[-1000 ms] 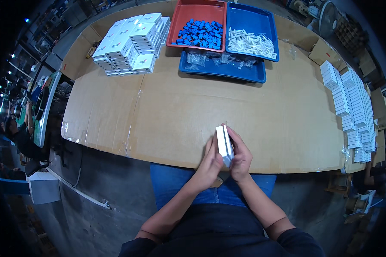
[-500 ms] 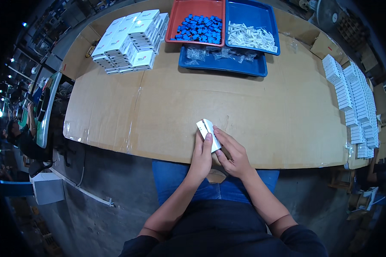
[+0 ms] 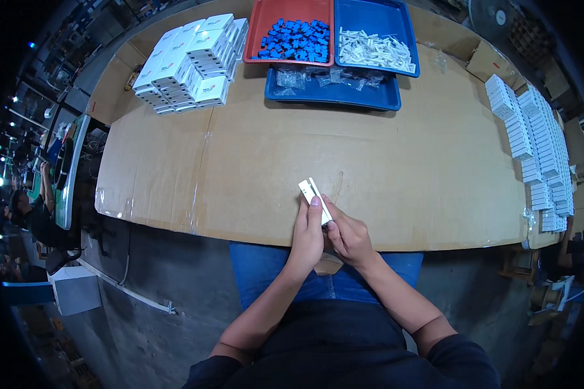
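Cardboard sheeting covers the long workbench (image 3: 383, 162) under me, and I sit at its near edge. From the head camera, both my hands meet just above that edge: my left hand (image 3: 307, 235) and right hand (image 3: 347, 236) are curled together, pinching a small white box (image 3: 315, 194) that pokes out past my fingertips, one flap standing open. To do this well, I judge I should keep my thumbs low and my grip steady. Far ahead of my hands sit a red tray of blue parts (image 3: 292, 32), a blue tray of white parts (image 3: 376, 39) (bagged bits nearer), and stacked white boxes (image 3: 191, 61) up-left; more rows of white boxes (image 3: 532, 136) lie off right.
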`<state>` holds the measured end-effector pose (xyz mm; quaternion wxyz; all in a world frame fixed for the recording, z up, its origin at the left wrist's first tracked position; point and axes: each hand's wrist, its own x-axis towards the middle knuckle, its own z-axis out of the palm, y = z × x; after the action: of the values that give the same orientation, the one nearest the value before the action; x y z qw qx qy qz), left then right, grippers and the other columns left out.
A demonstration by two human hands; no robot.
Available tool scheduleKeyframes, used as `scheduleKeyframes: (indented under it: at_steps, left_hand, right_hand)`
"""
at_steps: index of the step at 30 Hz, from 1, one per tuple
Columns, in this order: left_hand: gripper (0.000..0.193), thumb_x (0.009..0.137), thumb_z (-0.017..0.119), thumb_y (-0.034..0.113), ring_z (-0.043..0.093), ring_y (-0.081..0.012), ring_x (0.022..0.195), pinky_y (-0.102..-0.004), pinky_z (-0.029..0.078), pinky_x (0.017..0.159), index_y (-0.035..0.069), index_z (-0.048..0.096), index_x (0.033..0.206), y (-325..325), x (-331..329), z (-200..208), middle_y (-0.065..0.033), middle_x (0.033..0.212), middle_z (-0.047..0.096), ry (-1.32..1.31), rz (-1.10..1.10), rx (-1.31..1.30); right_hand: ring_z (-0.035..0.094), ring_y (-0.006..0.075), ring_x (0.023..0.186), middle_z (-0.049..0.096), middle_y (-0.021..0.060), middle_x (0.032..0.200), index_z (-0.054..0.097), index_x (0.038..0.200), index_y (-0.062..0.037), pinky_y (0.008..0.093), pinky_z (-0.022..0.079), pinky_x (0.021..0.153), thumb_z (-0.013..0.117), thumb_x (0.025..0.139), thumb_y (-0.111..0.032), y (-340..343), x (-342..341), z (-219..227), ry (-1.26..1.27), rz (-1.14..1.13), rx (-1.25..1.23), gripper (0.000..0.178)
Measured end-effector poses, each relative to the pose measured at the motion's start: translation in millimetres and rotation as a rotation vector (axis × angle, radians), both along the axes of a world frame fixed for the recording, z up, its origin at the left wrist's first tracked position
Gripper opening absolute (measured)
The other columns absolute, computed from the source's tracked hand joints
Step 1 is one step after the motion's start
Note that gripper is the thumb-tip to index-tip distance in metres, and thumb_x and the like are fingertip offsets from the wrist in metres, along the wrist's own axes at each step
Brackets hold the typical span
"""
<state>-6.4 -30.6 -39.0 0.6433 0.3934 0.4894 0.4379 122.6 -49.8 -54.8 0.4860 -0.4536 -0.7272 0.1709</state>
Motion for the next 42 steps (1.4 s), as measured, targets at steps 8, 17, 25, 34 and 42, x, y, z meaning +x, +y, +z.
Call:
scheduleKeyframes:
  at_steps: [8,17,25,34,42]
  left_hand:
    - [0.044,0.114,0.040,0.038,0.054,-0.0106,0.095,-0.0275,0.047,0.087,0.002,0.056,0.132,1,-4,-4,-0.0040,0.102,0.060,-0.025,0.002,-0.047]
    - [0.045,0.111,0.045,0.040,0.063,-0.0156,0.104,-0.0333,0.050,0.098,0.003,0.051,0.137,11,-18,9,-0.0097,0.113,0.065,-0.159,-0.045,-0.181]
    - [0.112,0.074,0.071,-0.005,0.032,-0.0314,0.154,-0.0441,0.026,0.127,0.008,0.008,0.167,4,-17,16,-0.0206,0.163,0.032,0.031,-0.208,0.424]
    - [0.083,0.108,0.048,0.050,0.032,-0.0316,0.152,-0.0428,0.029,0.123,0.007,0.010,0.168,-4,-10,7,-0.0199,0.165,0.027,-0.313,-0.151,0.240]
    - [0.088,0.106,0.037,0.066,0.035,-0.0301,0.149,-0.0438,0.027,0.123,0.004,0.015,0.165,-5,2,19,-0.0215,0.158,0.035,-0.236,0.034,0.418]
  right_hand:
    - [0.076,0.0350,0.089,0.071,0.0276,0.122,0.057,0.143,0.0071,0.0370,0.062,0.075,0.057,0.102,-0.006,-6,-1,-8,-0.028,-0.015,-0.111,0.043]
    - [0.073,0.0269,0.110,0.071,0.0218,0.126,0.064,0.134,0.0051,0.0370,0.056,0.095,0.055,0.109,-0.017,2,10,14,0.344,-0.003,-0.430,0.035]
    - [0.061,0.0182,0.117,0.064,0.0122,0.128,0.054,0.144,-0.0005,0.0327,0.048,0.103,0.061,0.107,-0.024,6,23,37,0.682,0.119,-0.770,0.044]
    - [0.048,0.0249,0.143,0.053,0.0172,0.151,0.050,0.145,0.0012,0.0407,0.041,0.118,0.074,0.093,-0.007,0,5,41,0.760,0.181,-0.543,0.058]
    - [0.050,0.0391,0.144,0.049,0.0273,0.155,0.057,0.141,0.0052,0.0452,0.040,0.119,0.074,0.093,-0.015,-11,-18,42,0.454,0.068,-0.267,0.055]
